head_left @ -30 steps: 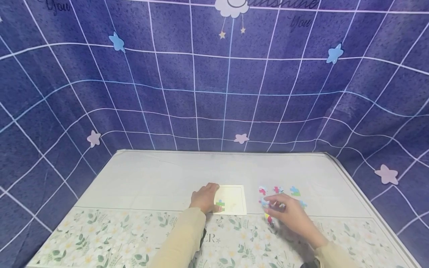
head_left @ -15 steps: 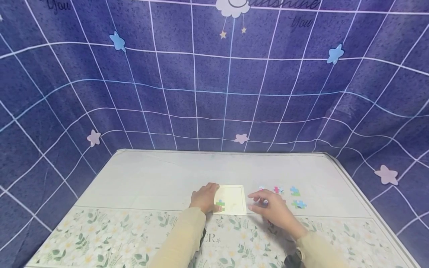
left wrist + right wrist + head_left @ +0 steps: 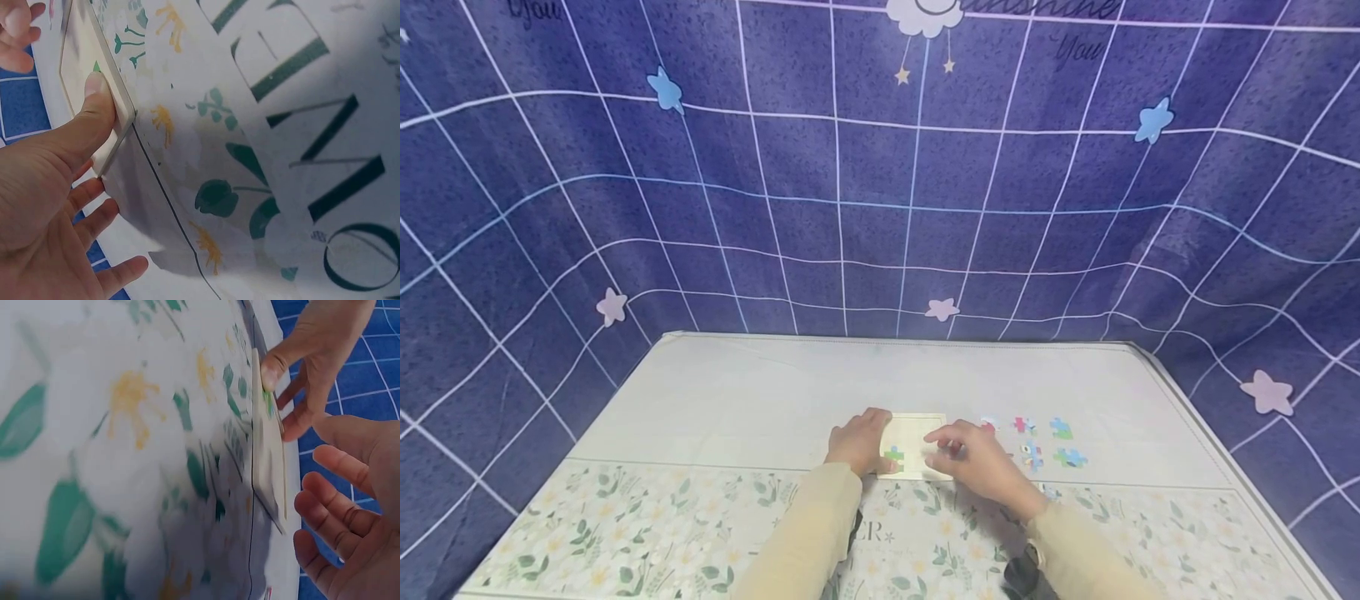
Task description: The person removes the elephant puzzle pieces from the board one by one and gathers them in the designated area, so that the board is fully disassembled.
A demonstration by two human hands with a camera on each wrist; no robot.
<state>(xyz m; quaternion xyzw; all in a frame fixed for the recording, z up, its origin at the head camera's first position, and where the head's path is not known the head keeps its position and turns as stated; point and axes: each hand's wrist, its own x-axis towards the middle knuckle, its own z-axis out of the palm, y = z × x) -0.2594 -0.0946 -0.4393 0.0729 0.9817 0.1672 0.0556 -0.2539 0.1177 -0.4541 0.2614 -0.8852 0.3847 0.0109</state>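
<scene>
A pale square puzzle tray (image 3: pixel 919 427) lies on the table just beyond the flowered strip. One green piece (image 3: pixel 892 455) sits in its near left corner. My left hand (image 3: pixel 853 442) rests at the tray's left edge. Its thumb (image 3: pixel 94 106) presses flat on the tray (image 3: pixel 78 56) beside the green piece, and the fingers are spread on the cloth. My right hand (image 3: pixel 966 457) hovers over the tray's right side with curved fingers (image 3: pixel 325 500). No frame shows whether it pinches a piece. Several loose coloured pieces (image 3: pixel 1060 429) lie to the right of the tray.
The table wears a white cloth (image 3: pixel 760 392) with a flowered strip (image 3: pixel 625 533) along the near side. A blue checked backdrop (image 3: pixel 880 208) closes in the back and both sides. The table's right edge (image 3: pixel 1217 450) runs close to the loose pieces.
My right hand has moved left, from over the loose pieces to above the right side of the tray. The left hand has stayed on the tray's left edge.
</scene>
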